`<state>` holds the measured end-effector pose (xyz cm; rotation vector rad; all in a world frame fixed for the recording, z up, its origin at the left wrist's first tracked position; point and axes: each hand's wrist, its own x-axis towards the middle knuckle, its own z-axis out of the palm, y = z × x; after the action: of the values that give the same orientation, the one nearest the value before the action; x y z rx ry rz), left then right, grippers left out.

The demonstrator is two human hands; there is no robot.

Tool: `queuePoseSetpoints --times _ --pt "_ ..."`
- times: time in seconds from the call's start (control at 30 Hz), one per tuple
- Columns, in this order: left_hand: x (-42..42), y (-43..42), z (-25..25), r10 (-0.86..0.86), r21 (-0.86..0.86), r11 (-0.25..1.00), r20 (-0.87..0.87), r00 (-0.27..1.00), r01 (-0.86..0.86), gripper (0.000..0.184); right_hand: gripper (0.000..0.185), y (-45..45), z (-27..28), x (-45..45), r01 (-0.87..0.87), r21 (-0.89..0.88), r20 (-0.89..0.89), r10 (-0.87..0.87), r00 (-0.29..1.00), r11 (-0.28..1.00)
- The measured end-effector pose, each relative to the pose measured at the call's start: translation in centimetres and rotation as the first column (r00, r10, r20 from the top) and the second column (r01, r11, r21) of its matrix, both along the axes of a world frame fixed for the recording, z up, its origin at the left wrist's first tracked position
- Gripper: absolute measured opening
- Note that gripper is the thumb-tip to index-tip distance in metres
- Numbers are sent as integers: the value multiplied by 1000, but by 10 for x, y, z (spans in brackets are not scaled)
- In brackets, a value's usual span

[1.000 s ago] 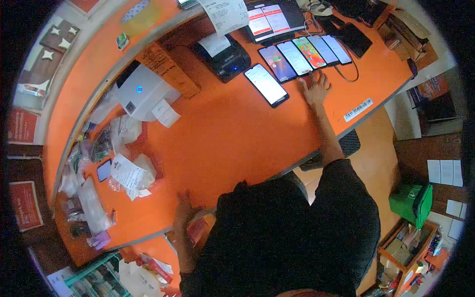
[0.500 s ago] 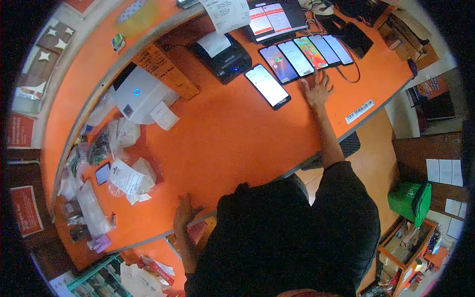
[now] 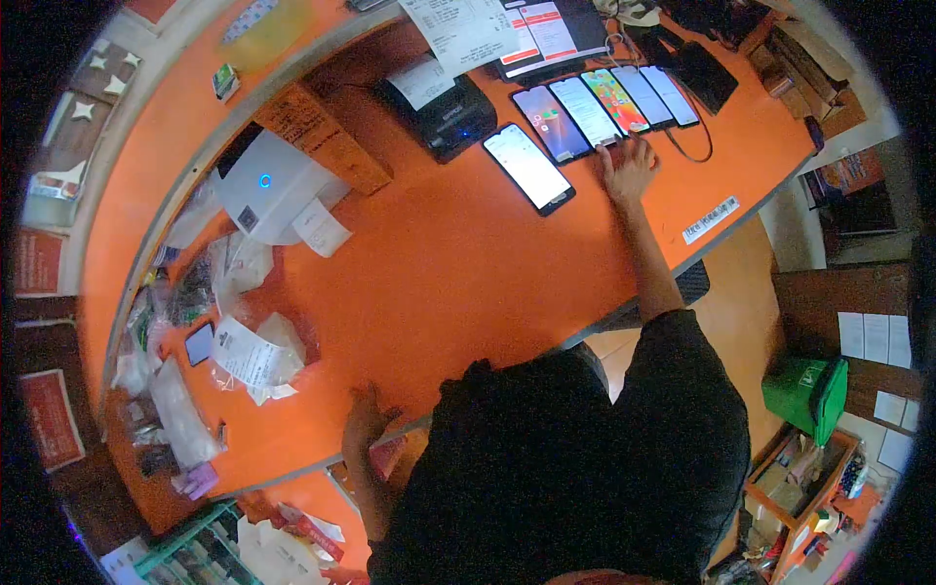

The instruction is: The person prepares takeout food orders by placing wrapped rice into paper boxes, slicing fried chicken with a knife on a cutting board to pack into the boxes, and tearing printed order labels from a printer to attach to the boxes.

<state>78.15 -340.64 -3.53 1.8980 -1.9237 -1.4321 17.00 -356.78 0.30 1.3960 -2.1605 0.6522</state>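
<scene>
Held empty right hand (image 3: 629,177) loosely spread by the colourful-screened smartphone (image 3: 614,97), best touched lightly, with left hand (image 3: 367,417) likewise near the counter (image 3: 439,273) edge.

Shop counter (image 3: 458,273), receipt printer (image 3: 456,119), printed receipts (image 3: 458,37), phones (image 3: 585,112)

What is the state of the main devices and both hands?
Front phone: lit
Five phones in a row: lit
Black printer: blue light on
White device: blue ring lit
Upper screen: lit
Small left device: unclear if on
Right hand: open, at phones
Left hand: open
</scene>
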Motion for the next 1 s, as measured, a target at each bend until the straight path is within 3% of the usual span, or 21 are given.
queuePoseSetpoints --times 0.03,0.13,0.23,0.27,0.3,0.4,0.5,0.63,0.7,0.73,0.77,0.83,0.87,0.9,0.93,1.0 --pt "0 -1 0 144 82 987 -114 983 -135 84 60 2 2 2 23 0 5 -23 1000 1000" --pt "3 -1 -4 154 167 976 -68 986 -141 83 60 1 3 6 69 -4 -26 -69 997 998" --pt "9 2 -13 119 25 993 -232 965 -116 82 60 0 1 6 89 -12 -66 -89 994 996" --pt "-8 -5 16 -105 -36 994 74 992 108 82 60 0 1 6 84 -16 -69 -85 994 996" --pt "-21 -11 40 -300 -26 942 378 876 334 82 60 1 2 7 85 -16 -70 -86 994 996" --pt "-37 -17 65 -274 80 961 382 882 264 80 61 1 4 8 99 29 -54 -98 994 995" --pt "-35 -16 63 -295 36 952 374 879 304 80 61 -4 0 5 47 -16 -38 -48 998 999" --pt "-40 -18 68 -311 57 946 426 849 319 80 61 -23 -2 4 -16 67 -98 22 995 998" --pt "-53 -23 92 -237 80 971 244 940 224 80 64 -32 5 9 -64 105 -72 72 995 992" --pt "-42 -19 72 -235 79 972 244 941 222 80 64 -36 4 9 -66 103 -71 73 995 992" --pt "-22 -11 35 -30 106 994 136 990 15 73 65 -41 2 9 -45 115 -96 56 994 992" --pt "-12 -7 20 188 152 970 33 982 -190 66 66 -45 3 11 -28 124 -121 43 992 992" --pt "-16 -7 29 -27 -14 999 144 989 29 71 67 -43 8 14 -25 120 -71 34 997 992" --pt "-21 -8 38 -216 -149 953 284 934 265 77 68 -42 11 17 -24 118 -20 26 999 993" --pt "-26 -10 46 -212 -148 954 284 935 261 77 68 -42 8 17 -28 119 -21 30 999 993" --pt "-33 -13 57 -213 9 976 246 946 217 79 58 -38 5 18 12 49 -111 -7 994 999"
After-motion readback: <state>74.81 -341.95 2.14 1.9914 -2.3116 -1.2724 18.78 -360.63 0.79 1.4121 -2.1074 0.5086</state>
